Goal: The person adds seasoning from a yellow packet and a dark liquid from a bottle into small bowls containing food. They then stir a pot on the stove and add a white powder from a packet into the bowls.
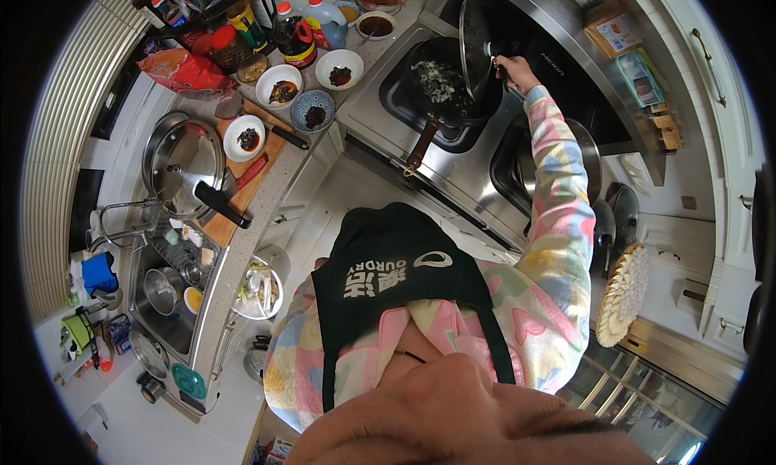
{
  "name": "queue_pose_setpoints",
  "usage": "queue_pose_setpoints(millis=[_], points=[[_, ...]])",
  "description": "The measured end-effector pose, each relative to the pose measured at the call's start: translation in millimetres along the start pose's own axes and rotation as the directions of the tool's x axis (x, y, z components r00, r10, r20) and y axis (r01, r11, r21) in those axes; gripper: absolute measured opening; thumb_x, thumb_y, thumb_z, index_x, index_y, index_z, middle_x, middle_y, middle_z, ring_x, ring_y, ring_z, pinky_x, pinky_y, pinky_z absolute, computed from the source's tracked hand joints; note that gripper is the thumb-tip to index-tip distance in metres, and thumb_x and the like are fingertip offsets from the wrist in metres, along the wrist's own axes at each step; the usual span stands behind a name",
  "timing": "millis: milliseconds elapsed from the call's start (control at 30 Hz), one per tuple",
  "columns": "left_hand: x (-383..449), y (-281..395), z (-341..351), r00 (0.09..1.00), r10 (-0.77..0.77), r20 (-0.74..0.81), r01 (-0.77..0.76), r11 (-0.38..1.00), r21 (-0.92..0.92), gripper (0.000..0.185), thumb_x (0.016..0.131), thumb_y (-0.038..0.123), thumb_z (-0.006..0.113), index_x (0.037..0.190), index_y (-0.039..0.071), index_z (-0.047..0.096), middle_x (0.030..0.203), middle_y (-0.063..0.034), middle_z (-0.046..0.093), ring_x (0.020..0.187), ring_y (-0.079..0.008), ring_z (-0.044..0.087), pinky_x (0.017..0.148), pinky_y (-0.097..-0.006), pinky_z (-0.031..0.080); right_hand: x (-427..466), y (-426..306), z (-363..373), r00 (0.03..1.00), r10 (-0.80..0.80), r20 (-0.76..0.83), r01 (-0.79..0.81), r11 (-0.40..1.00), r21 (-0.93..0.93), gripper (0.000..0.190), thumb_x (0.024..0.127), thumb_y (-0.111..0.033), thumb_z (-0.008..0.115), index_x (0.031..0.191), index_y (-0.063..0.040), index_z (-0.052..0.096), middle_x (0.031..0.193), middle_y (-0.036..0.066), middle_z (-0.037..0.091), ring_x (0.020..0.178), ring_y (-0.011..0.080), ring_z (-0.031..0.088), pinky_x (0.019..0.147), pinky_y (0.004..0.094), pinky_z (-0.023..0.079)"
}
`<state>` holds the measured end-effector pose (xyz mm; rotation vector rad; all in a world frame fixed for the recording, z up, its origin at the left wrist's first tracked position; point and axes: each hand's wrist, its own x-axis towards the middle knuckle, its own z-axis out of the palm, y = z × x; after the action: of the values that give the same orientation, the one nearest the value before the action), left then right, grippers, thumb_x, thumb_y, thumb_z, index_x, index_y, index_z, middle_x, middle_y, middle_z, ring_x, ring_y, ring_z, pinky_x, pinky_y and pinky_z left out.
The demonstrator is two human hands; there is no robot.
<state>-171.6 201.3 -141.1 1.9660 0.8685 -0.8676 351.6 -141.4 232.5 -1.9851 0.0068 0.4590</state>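
My right hand (pixel 516 72) grips the glass pan lid (pixel 474 46) by its knob side and holds it steeply tilted over the right part of a dark wok (pixel 418 110). Chopped pale green and white food (pixel 433 80) lies in the wok, which stands on the left burner of a steel gas stove (pixel 376 116). The wok's wooden handle (pixel 423 145) points towards me. My left hand is out of view, with my left sleeve (pixel 291 350) hanging down beside the dark apron (pixel 394 259).
Bowls of dark seasoning (pixel 314 110), sauce bottles (pixel 295 37) and a cutting board (pixel 267 162) with a knife (pixel 285 136) crowd the left counter. A cleaver (pixel 221 204) lies near its edge, beside the sink (pixel 136 292). Another pan (pixel 582 143) sits on the right burner.
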Motion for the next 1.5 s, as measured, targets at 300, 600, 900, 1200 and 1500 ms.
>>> queue_pose_setpoints(millis=[300,600,900,1200,1500], points=[[-4,4,-2,1.0,-0.004,-0.007,0.004,1.0,0.016,0.03,0.067,0.033,0.056,0.078,0.006,0.063,0.078,-0.0098,0.062,0.073,-0.0218,0.059,0.067,-0.0304,0.045,15,12,23,0.968,-0.198,-0.155,0.075,0.815,-0.574,0.043,0.063,-0.038,0.059,0.067,0.005,0.059,0.066,0.019,0.058,0.056,0.0255,0.056,0.053,0.032,0.044],[-11,6,3,0.999,-0.023,-0.026,0.023,1.0,-0.007,0.031,0.066,0.035,0.056,0.079,0.007,0.063,0.079,-0.0104,0.062,0.074,-0.023,0.059,0.067,-0.0311,0.045,6,11,69,0.964,-0.234,-0.129,-0.001,0.482,-0.876,0.041,0.065,-0.036,0.06,0.082,0.0,0.061,0.085,0.022,0.057,0.083,0.0325,0.056,0.075,0.0371,0.044],[-13,7,6,0.999,-0.042,-0.033,0.042,0.999,-0.014,0.033,0.066,0.036,0.055,0.079,0.007,0.064,0.08,-0.0109,0.061,0.075,-0.0241,0.058,0.068,-0.0319,0.045,11,20,76,0.954,-0.253,-0.162,-0.025,0.472,-0.881,0.04,0.065,-0.036,0.06,0.084,0.0,0.06,0.086,0.02,0.058,0.083,0.0315,0.056,0.075,0.0364,0.045],[-15,11,5,0.997,-0.054,-0.051,0.053,0.998,-0.024,0.035,0.066,0.038,0.055,0.079,0.007,0.064,0.081,-0.0115,0.061,0.077,-0.0253,0.058,0.069,-0.0326,0.045,5,22,89,0.944,-0.273,-0.182,-0.022,0.501,-0.865,0.037,0.064,-0.034,0.062,0.08,0.0,0.06,0.083,0.021,0.058,0.081,0.0313,0.057,0.074,0.0361,0.045],[-14,24,-2,0.996,-0.063,-0.07,0.06,0.997,-0.04,0.037,0.066,0.04,0.055,0.079,0.007,0.064,0.082,-0.0121,0.061,0.078,-0.0265,0.058,0.069,-0.0334,0.045,-38,-26,107,0.879,-0.463,-0.114,0.071,0.365,-0.928,0.044,0.073,-0.044,0.052,0.082,-0.001,0.057,0.079,0.019,0.057,0.073,0.0332,0.057,0.063,0.0401,0.046]])
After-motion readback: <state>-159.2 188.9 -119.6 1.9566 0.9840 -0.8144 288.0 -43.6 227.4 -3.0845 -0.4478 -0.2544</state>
